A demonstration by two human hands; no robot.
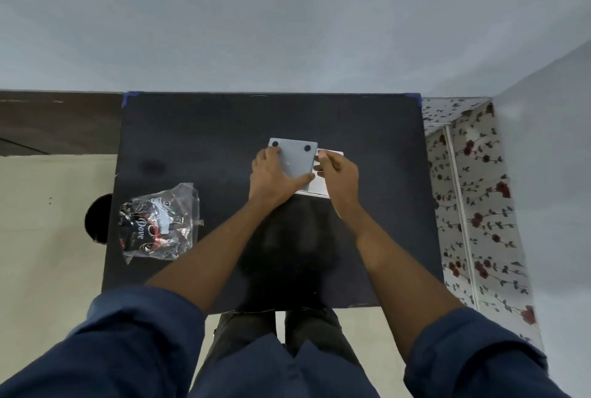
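Observation:
A flat grey square slab (295,159) with two dark round pads near its far edge lies on the black table (198,148), overlapping a white flat piece (316,188) beneath it. My left hand (271,174) grips the slab, fingers on its left far corner and thumb at its near right edge. My right hand (339,175) has curled fingers pinching the white piece at the slab's right edge.
A clear plastic bag (160,222) holding a dark printed pouch lies near the table's left edge. A floral-patterned surface (473,193) stands to the right of the table. A pale wall rises behind. A dark round object (99,218) sits left of the table.

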